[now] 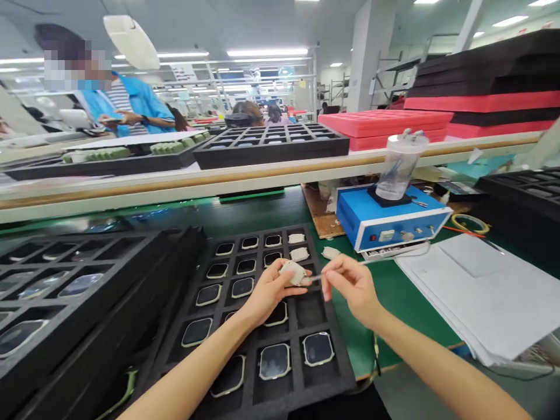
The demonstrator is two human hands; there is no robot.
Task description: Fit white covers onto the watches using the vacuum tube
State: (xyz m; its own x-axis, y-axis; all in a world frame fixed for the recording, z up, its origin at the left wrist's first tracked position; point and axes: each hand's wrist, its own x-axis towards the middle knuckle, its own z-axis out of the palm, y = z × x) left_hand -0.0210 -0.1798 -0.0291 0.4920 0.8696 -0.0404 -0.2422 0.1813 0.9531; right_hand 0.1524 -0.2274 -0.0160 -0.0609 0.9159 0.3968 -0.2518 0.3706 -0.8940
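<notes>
My left hand point(266, 290) holds a small white square casing point(294, 272) above a black foam tray point(336, 373). My right hand point(352, 286) pinches a thin pen-like tool point(315, 278) whose tip touches the casing; a thin hose runs from it toward the blue box. The tray's pockets hold several white-rimmed square parts with dark glass faces point(274, 360). Two white casings point(299, 254) lie face down in its far pockets, and one more white casing point(330, 252) lies on the green mat beside it.
A blue control box point(385, 220) with a clear jar point(397, 166) stands right of the tray. White sheets point(481, 291) lie at right. Stacked black trays point(65, 303) sit at left. A shelf point(219, 178) carries more trays and red foam point(385, 125). A person in blue point(126, 105) stands beyond.
</notes>
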